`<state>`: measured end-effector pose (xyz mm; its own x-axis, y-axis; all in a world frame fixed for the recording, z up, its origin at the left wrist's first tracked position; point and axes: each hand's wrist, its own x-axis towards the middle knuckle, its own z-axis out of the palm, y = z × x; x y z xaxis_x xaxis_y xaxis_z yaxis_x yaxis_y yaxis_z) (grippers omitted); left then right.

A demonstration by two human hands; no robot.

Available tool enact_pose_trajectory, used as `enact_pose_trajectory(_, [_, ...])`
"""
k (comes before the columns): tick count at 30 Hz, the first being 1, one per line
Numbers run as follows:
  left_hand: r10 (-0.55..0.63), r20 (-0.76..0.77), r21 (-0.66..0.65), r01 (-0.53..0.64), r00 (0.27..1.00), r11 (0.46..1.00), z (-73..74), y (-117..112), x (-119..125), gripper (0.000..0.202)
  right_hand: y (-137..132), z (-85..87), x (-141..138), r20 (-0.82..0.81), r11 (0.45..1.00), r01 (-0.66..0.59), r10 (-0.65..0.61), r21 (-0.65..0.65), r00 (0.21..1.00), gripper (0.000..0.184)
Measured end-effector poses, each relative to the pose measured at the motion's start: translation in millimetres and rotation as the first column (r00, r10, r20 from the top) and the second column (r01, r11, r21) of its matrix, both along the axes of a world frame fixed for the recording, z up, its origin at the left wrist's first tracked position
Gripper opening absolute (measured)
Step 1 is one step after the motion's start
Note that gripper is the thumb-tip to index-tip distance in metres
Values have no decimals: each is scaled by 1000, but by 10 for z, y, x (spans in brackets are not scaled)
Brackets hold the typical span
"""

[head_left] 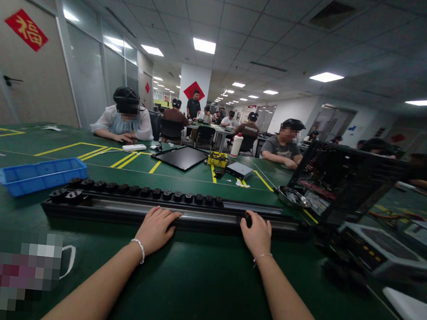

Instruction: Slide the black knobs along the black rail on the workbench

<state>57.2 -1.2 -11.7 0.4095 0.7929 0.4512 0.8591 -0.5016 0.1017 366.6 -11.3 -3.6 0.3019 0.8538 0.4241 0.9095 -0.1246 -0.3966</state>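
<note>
A long black rail [200, 218] lies across the green table in front of me, with a row of several round black sockets [146, 192] along its far track. My left hand [157, 229] rests on the rail's near edge, fingers curled over it. My right hand [256, 233] sits on the rail further right, its fingers closed on a small round black part [247, 218] on the track. Two more black parts [67, 195] sit at the rail's left end.
A blue plastic tray [40, 175] lies at the left. An open black computer case [341, 182], a metal bowl [293, 198] and a grey power unit [382, 251] stand at the right. Other people sit across the table. A black panel [183, 157] lies further back.
</note>
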Motion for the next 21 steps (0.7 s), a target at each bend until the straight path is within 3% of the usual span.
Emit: enact_pose_trajectory(21, [-7,2,0,7,1000,1000,-11,7,-6,38,18,-6,25,-12,999,7,-6,36,1000,34])
